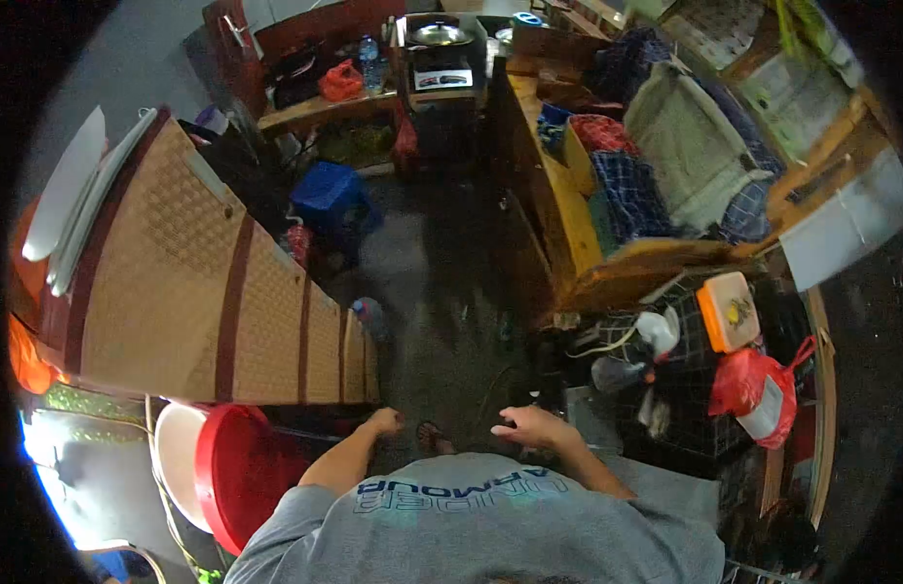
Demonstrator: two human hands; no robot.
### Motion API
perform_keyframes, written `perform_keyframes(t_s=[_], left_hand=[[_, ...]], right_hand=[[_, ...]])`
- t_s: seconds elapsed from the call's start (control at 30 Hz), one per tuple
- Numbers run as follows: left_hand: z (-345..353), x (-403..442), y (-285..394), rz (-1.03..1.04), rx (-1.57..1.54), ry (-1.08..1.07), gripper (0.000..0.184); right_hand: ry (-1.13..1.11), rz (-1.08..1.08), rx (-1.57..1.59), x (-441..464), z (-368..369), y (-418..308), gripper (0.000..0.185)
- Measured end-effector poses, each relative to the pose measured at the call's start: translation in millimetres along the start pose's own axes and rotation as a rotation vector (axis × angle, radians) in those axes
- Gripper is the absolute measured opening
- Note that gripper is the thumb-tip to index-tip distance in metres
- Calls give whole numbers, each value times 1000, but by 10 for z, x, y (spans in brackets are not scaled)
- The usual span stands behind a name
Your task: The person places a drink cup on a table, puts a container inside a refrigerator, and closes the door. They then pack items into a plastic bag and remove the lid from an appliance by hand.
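Observation:
Both of my hands hang low in front of my grey shirt [471, 511], over the dark floor [451, 341]. My left hand [384, 421] is beside the foot of the woven-panel cabinet, its fingers curled and too small to make out. My right hand [534, 428] has thumb and fingers somewhat apart, with nothing between them. It is to the left of a dark, low surface [685, 419] with a bottle [619, 374], a red plastic bag [758, 394] and an orange container [729, 311]. A foot [433, 438] shows between my hands.
On the left stands the woven-panel cabinet [159, 282], with a red round tub [239, 477] nearer me. A blue stool [330, 195] is further ahead. Ahead right is a wooden bench [568, 234] bearing cloths; a stove [442, 78] stands at the far end of the floor.

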State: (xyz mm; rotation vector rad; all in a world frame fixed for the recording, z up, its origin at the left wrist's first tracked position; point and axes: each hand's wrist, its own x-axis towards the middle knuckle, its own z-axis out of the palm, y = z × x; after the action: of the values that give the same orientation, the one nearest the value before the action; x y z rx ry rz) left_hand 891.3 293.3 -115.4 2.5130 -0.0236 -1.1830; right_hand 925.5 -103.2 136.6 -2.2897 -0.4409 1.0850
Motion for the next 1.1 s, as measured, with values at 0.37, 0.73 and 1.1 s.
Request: perform_keyframes(t_s=[0.37, 0.73, 1.1], left_hand=[[-1241, 147, -237, -1, -134, -98, 48], [-2205, 994, -699, -157, -129, -133, 47], [-3178, 2167, -629, -253, -332, -22, 42]], right_hand=[[-154, 54, -166, 1514, -364, -194, 58], [-275, 6, -117, 3411, -2288, 136, 45], [-589, 470, -130, 4762, -3702, 701, 57]])
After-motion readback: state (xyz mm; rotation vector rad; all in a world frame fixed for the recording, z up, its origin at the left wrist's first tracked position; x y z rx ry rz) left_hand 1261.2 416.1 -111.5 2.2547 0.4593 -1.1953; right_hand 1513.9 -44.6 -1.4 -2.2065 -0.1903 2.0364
